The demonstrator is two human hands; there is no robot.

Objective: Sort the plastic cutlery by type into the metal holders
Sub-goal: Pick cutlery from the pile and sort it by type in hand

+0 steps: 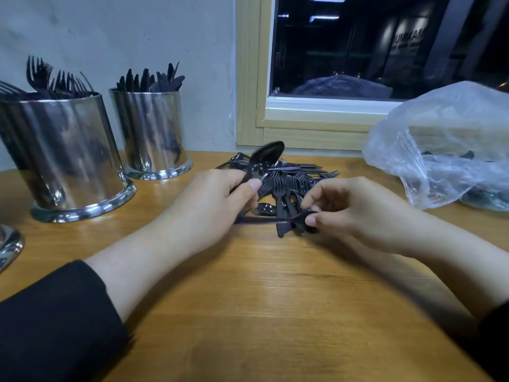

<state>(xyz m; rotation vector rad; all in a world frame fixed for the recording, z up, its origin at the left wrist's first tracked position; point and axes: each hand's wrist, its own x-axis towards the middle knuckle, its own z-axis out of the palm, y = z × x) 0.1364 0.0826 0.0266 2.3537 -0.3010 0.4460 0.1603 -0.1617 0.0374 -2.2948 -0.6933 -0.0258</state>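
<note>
At the far left edge, part of a third metal base [9,248] was cut off by the frame, so its contents could not be told. Beside it, a large metal holder [64,158] was filled with upright black forks [48,78], and just to its right a smaller metal holder [154,133] was packed with black knives [153,79]. Both were stood on the wooden table [261,299] against the wall. Further right, the left hand [209,205] was curled round the handle of a black spoon [265,158], whose bowl was raised above a loose pile of cutlery [292,183]. The pile, mostly forks with a few spoons, was spread on the table between the two hands. The right hand [355,208] was bent over the pile's near edge, and a dark handle, possibly a knife [264,219], appeared to be pinched between thumb and fingers, though blur made this uncertain. At the far right, a clear plastic bag [446,144] was rested on the table below the window [385,45].
</note>
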